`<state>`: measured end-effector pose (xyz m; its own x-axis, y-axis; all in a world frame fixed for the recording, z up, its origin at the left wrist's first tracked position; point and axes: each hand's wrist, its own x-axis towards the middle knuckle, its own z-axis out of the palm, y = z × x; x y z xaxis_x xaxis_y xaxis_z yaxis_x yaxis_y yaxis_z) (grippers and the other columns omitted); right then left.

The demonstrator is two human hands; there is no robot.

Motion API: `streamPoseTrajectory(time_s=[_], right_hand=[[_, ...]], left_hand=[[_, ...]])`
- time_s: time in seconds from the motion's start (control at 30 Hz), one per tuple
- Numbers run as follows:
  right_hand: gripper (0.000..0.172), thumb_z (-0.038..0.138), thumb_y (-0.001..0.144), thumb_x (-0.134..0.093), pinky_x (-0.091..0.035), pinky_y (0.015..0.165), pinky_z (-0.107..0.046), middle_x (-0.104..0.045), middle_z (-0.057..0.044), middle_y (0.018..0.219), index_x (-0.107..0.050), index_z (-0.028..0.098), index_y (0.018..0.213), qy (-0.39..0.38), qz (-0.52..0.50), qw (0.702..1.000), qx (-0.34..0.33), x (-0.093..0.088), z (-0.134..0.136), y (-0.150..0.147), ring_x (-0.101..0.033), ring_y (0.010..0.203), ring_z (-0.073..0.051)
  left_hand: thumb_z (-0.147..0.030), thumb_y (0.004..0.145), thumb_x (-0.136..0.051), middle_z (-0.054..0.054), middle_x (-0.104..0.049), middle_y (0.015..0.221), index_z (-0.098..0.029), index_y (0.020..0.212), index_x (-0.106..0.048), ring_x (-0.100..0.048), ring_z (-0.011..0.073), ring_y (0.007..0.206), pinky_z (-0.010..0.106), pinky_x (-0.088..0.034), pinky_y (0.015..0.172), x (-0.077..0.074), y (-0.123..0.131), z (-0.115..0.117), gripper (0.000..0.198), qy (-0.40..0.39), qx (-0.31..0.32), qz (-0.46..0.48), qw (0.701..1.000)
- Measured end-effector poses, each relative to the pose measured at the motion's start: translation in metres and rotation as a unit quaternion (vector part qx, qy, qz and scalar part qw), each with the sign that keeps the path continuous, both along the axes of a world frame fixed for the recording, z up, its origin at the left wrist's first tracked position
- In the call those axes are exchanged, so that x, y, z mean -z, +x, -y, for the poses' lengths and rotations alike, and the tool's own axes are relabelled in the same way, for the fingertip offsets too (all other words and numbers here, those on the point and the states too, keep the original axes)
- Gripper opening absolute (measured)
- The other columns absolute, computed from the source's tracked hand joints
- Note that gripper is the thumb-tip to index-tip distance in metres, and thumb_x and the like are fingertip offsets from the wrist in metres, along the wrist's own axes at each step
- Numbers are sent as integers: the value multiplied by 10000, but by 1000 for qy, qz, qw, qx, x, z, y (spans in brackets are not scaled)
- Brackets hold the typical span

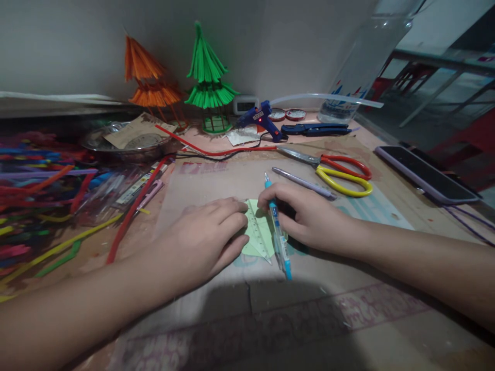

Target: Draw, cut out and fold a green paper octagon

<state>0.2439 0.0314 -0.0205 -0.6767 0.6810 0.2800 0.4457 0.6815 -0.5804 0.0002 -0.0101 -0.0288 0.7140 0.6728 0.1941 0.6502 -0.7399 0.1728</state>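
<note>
My right hand (305,214) grips a blue pen (275,221) between thumb and fingers, its tip pointing away from me. Beneath the fingers lies a small light-green piece of paper (266,232). Across this paper rests a clear ruler (256,231) with a pointed near end. My left hand (216,232) lies flat with its fingertips at the paper's left edge, beside the ruler; part of the ruler may be hidden under it. Just beyond my right hand is a grey-purple pen (303,183).
Scissors (344,175), a blue glue gun (266,121), blue pliers (317,129) and a phone (425,174) lie around the mat. Behind stand orange (150,77) and green (209,77) pipe-cleaner towers. At left are a metal bowl (131,149) and many pipe cleaners (34,190). A bottle (359,67) stands back right.
</note>
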Motion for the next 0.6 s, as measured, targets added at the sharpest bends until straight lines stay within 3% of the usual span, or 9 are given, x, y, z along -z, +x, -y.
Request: streamPoseTrajectory(time_s=[0.17,0.3,0.47,0.6], right_hand=[[254,40,862,-502,-514,805,-321,-695,-41,963,-595,217,1019,-1,-9,1000,1,0,1,1,-654,887,-189],[216,84,905,-544,-514,861,-355,-649,-37,992,-537,249,1045,22,-141,987,70,-2,1,3,-627,924,-197],[153,300,988,-608,-529,724,-335,-575,-2,879,-457,284,999,-63,-247,959,123,-1,-2,5,-589,765,-179],[272,529,1015,-599,-531,721,-333,-599,17,791,-524,270,974,-99,-256,959,63,6,-4,10,-594,712,-168]], left_hand=[[-288,1073,-444,149,-663,1305,-167,1088,-613,-657,321,1205,525,-584,972,-1,0,-1,209,0,1,3,1000],[-297,1072,-447,138,-663,1313,-180,1088,-606,-662,315,1193,528,-588,968,-1,0,0,198,2,-5,-3,1000],[-306,1073,-445,144,-664,1306,-180,1071,-613,-664,313,1185,516,-586,973,-1,0,-1,210,-1,0,0,1000],[-289,1072,-448,144,-666,1291,-173,1081,-616,-662,315,1183,522,-585,973,-1,0,-1,205,1,4,6,1000]])
